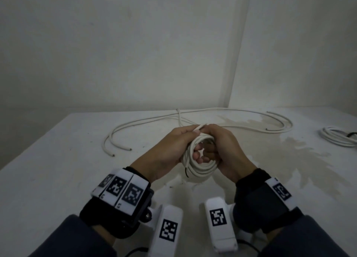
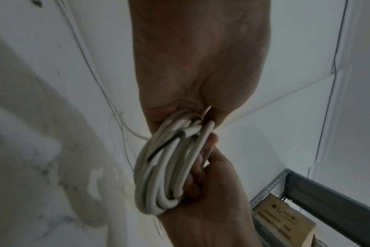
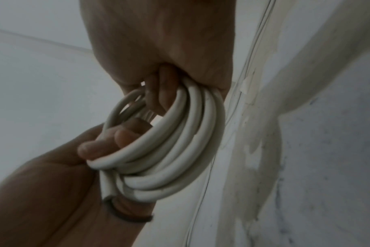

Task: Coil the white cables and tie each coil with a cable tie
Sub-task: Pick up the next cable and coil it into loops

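Note:
A coil of white cable [image 1: 201, 167] is held just above the white table [image 1: 58, 169] in the head view. My left hand [image 1: 173, 146] grips its left side, with fingers curled through the middle. My right hand [image 1: 224, 146] grips the right side. At the top, the fingertips of both hands meet on a loose cable end [image 1: 200, 128]. A thin black strip [image 1: 186, 173] hangs at the coil's lower left. The left wrist view shows the coil [image 2: 158, 175] with this black strip [image 2: 165, 145] lying across its turns. The right wrist view shows the coil [image 3: 180, 150] between both hands.
Long loose white cables [image 1: 154, 120] lie across the back of the table, with cut ends [image 1: 119, 152] at the left. Another white coil [image 1: 338, 138] sits at the right edge. Walls close in behind and to the right. A metal shelf with a cardboard box [image 2: 285, 222] stands nearby.

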{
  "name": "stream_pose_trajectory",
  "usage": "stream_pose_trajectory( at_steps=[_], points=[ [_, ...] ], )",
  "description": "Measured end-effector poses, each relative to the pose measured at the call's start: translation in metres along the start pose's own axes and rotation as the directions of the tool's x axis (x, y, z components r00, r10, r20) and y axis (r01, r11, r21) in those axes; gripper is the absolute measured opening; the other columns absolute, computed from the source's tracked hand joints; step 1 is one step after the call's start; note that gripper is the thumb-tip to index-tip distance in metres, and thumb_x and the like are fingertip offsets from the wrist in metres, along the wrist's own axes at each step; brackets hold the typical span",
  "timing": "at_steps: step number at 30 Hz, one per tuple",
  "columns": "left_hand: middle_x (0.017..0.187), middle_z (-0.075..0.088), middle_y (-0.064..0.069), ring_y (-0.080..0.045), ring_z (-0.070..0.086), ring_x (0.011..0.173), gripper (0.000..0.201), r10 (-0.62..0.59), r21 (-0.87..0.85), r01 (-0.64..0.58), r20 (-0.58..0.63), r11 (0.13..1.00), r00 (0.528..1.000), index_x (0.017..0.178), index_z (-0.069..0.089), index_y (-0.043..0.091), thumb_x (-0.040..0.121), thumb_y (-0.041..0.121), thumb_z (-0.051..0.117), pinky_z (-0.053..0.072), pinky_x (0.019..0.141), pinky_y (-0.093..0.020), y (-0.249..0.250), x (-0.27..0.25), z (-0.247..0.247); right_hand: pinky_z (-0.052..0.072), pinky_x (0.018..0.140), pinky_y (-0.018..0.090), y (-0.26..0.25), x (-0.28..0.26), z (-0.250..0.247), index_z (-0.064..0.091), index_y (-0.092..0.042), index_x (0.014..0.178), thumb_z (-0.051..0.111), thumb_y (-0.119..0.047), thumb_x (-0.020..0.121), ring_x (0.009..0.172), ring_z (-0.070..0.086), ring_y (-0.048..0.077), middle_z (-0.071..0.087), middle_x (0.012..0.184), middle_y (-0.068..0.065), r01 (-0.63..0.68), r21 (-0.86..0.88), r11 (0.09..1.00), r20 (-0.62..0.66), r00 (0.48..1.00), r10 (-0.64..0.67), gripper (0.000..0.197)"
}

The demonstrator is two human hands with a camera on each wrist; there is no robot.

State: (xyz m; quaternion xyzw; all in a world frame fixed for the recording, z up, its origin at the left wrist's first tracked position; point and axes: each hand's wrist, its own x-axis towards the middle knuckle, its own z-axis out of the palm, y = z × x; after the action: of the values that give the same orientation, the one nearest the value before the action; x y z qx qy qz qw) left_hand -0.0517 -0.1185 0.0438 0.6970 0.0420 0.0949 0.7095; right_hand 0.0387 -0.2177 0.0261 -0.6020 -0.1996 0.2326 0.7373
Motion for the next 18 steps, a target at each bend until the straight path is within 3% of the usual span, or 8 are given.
stream_pose_trajectory(
  at_steps=[2,5,8,10,12,15,18],
  points=[
    [0.062,0.047,-0.001,-0.009,0.043,0.048,0.038,0.034,0.054,-0.033,-0.015,0.998,0.999,0.117,0.062,0.0,0.098,0.029,0.047,0.043,0.053,-0.024,-0.001,0.0,-0.001,0.03,0.039,0.022,-0.002,-0.002,0.002,0.05,-0.013,0.075,0.051,-0.015,0.087,0.036,0.03,0.009,0.037,0.048,-0.003,0.002,-0.018,1.0,0.036,0.999,-0.001,0.012],
    [0.072,0.059,-0.001,-0.009,0.048,0.05,0.024,0.14,0.269,-0.124,-0.041,0.955,0.989,0.114,0.066,0.011,0.093,0.02,0.06,0.044,0.05,-0.021,-0.002,0.0,-0.005,0.032,0.045,0.026,-0.001,-0.004,0.006,0.055,-0.009,0.08,0.041,-0.017,0.096,0.032,0.027,0.008,0.033,0.039,-0.007,-0.04,0.041,0.998,0.101,0.994,0.035,0.022],
    [0.074,0.066,-0.003,-0.014,0.051,0.052,0.02,0.162,0.331,-0.124,-0.091,0.936,0.982,0.11,0.068,0.011,0.092,0.016,0.061,0.045,0.051,-0.026,-0.003,0.003,-0.011,0.034,0.05,0.029,-0.002,-0.002,0.007,0.059,-0.009,0.082,0.039,-0.021,0.097,0.034,0.029,0.012,0.038,0.046,0.001,-0.089,0.196,0.976,0.132,0.989,0.064,0.027],
    [0.076,0.066,-0.005,-0.016,0.051,0.053,0.019,0.172,0.369,-0.127,-0.09,0.921,0.981,0.108,0.068,0.011,0.091,0.017,0.062,0.045,0.051,-0.028,0.0,0.003,-0.015,0.037,0.05,0.03,-0.002,0.0,0.006,0.056,-0.015,0.098,0.039,-0.019,0.098,0.04,0.038,0.017,0.051,0.06,0.008,-0.04,0.266,0.963,0.125,0.992,0.007,0.017],
    [0.072,0.065,-0.005,-0.014,0.051,0.052,0.016,0.178,0.436,-0.152,-0.019,0.887,0.984,0.105,0.069,0.012,0.091,0.017,0.062,0.046,0.049,-0.027,0.002,0.001,-0.017,0.041,0.051,0.029,0.001,0.001,0.004,0.058,-0.025,0.106,0.038,-0.019,0.1,0.055,0.051,0.021,0.06,0.075,0.009,0.057,0.153,0.987,0.154,0.985,-0.08,0.021],
    [0.067,0.063,0.0,-0.013,0.051,0.049,0.012,0.174,0.493,-0.177,0.052,0.852,0.983,0.1,0.07,0.015,0.091,0.018,0.063,0.046,0.047,-0.026,0.006,-0.001,-0.02,0.041,0.062,0.026,0.0,-0.002,0.001,0.066,-0.022,0.087,0.041,-0.025,0.1,0.073,0.057,0.011,0.065,0.08,-0.003,0.166,-0.178,0.97,0.198,0.972,-0.13,0.028],
    [0.069,0.059,-0.004,-0.014,0.051,0.05,0.016,0.176,0.492,-0.161,0.016,0.856,0.984,0.1,0.07,0.01,0.089,0.021,0.066,0.047,0.049,-0.029,0.004,0.001,-0.026,0.044,0.079,0.027,-0.002,0.001,-0.006,0.063,-0.021,0.078,0.051,-0.034,0.097,0.088,0.058,0.009,0.064,0.088,-0.003,0.301,-0.308,0.903,0.175,0.95,-0.258,0.026]
  ],
)
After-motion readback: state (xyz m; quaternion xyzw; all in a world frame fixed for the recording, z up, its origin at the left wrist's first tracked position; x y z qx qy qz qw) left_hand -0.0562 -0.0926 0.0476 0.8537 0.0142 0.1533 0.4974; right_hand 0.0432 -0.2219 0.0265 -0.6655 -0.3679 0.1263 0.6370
